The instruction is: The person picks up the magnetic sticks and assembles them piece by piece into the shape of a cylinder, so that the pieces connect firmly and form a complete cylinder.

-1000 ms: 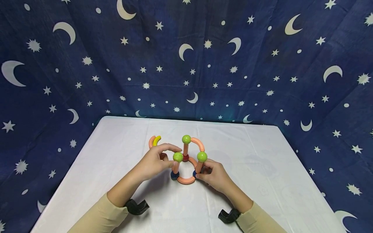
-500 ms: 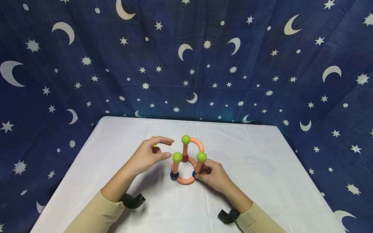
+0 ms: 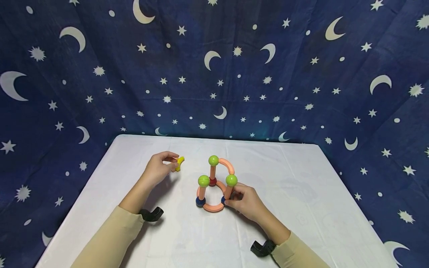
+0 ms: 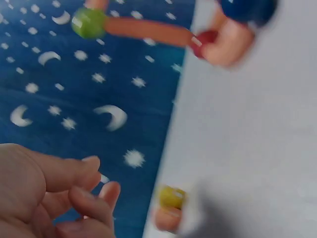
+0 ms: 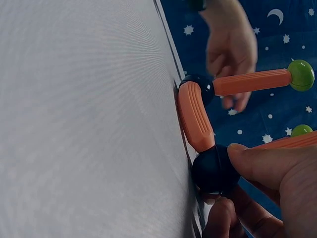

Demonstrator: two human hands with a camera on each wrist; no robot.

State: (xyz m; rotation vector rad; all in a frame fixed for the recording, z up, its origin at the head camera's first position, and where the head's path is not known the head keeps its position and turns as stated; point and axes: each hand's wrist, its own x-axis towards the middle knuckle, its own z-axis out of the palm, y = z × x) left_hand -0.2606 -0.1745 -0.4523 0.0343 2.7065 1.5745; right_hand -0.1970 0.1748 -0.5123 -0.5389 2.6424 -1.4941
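Left hand [image 3: 158, 168] at ten o'clock from the toy frame [image 3: 214, 184], fingers curled, tips touching the yellow curved piece [image 3: 180, 163] on the white table [image 3: 301, 193]; an orange curved piece [image 4: 166, 219] just under it in the left wrist view. Actual grip on the yellow piece not clear. Right hand [image 3: 246, 203] at four o'clock of the frame, thumb and fingers pinching the dark blue ball [image 5: 214, 169] at the frame's near right corner. Orange arc [image 5: 194, 116] running from that ball to another blue one, orange rods rising to green balls [image 3: 231, 180]. Starry blue backdrop [image 3: 100, 74] behind.
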